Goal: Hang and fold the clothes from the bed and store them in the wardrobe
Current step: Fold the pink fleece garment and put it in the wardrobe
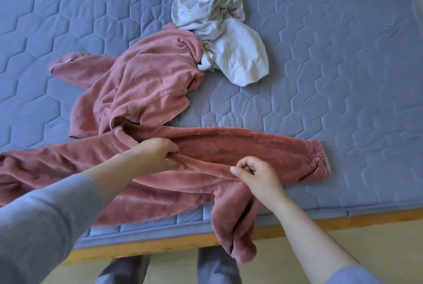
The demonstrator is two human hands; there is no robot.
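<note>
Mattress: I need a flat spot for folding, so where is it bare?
Bare mattress right of the grey garment and beyond the pink trousers; also the far-left corner beyond the pink top. Crowded through the middle and near edge.

The mattress (320, 55) is blue-grey quilted cloth, matt, stitched in hexagons, with a finer-textured band down its near side; the trousers (229, 146) along its near edge are thick pink plush, velvety, with a soft sheen that lightens and darkens along the pile; their cuff is gathered and puckered; the top (146, 82) behind them is a duller pink knit, matt and finely napped, with a paler lining showing at its hem; the grey garment (212, 9) toward the far edge is thin, smooth cloth, matt and heavily creased; the frame (343, 220) is smooth yellowish wood; the sleeve (45, 215) is soft grey-blue knit, matt.
</note>
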